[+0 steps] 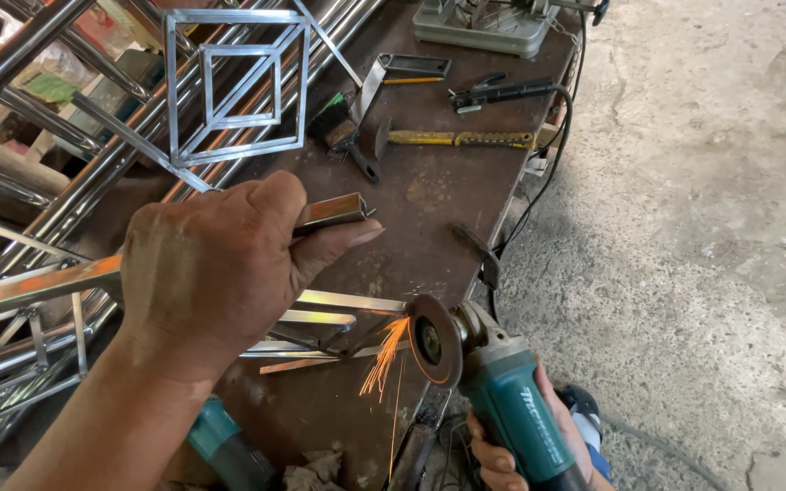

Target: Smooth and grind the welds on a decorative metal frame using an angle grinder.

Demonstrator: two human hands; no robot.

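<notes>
Left hand (216, 273) clamped on square steel tube (334, 212), right hand (502, 450) around teal grinder (511, 409) (sparks underneath).

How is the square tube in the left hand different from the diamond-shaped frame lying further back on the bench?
The square tube is one straight piece; the diamond frame is many pieces joined into nested squares. The tube is gripped by the left hand and ends above the bench; the frame is touched by no hand. The tube's side reflects orange-brown; the frame looks silver-grey. Both are shiny metal.
</notes>
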